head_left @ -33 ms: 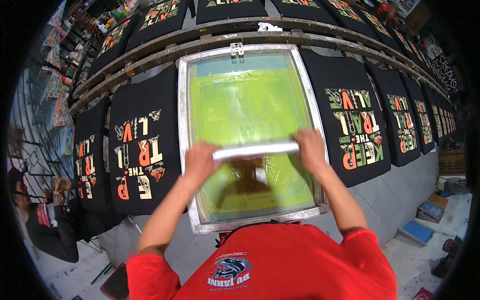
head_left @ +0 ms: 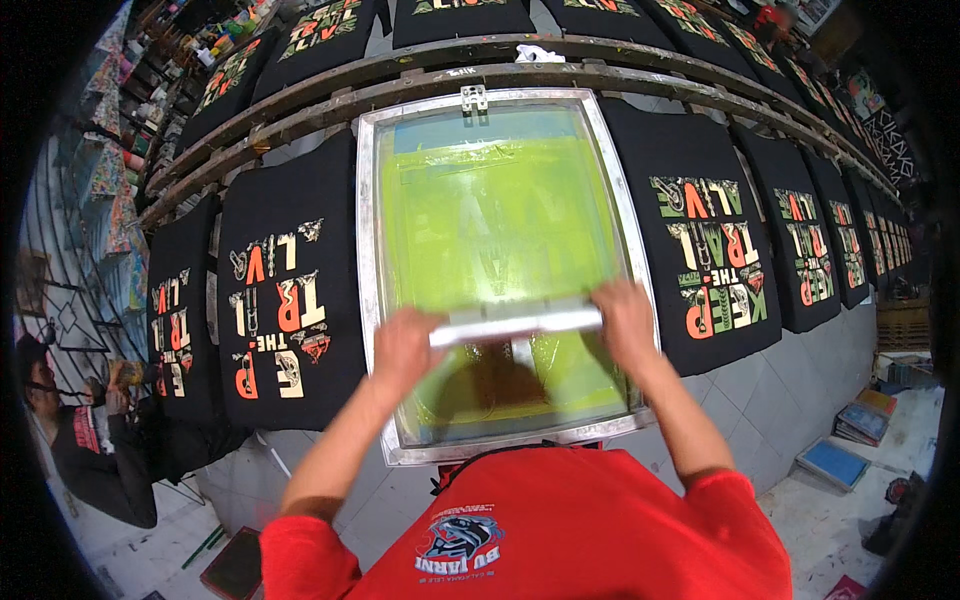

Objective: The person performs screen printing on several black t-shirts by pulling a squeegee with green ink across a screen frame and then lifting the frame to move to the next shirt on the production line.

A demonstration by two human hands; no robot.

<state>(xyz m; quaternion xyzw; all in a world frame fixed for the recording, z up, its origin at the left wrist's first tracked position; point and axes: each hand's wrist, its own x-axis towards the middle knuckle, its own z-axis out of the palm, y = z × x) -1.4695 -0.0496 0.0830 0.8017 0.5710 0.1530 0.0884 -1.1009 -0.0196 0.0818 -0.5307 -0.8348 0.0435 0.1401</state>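
Observation:
A silver screen-printing squeegee point(head_left: 517, 326) lies crosswise over the near half of a screen. My left hand point(head_left: 404, 347) is closed round its left end, and my right hand point(head_left: 624, 318) grips its right end. Under it, the screen's yellow-green mesh point(head_left: 490, 215) is stretched in a metal frame point(head_left: 632, 225), held at the far edge by a hinge clamp point(head_left: 473, 98). A dark, glossy patch point(head_left: 490, 385) shows on the mesh just nearer than the squeegee. What lies beneath the screen is hidden.
Black printed shirts point(head_left: 275, 290) lie on boards left of the screen, and more shirts point(head_left: 700, 240) run off to the right. Behind runs a wooden rail point(head_left: 570, 74), with a white cloth point(head_left: 538, 54) on it. At the left edge sits another person point(head_left: 95, 440).
Both my hands have drawn the squeegee a little nearer to my body. The screen and the shirts have stayed in place.

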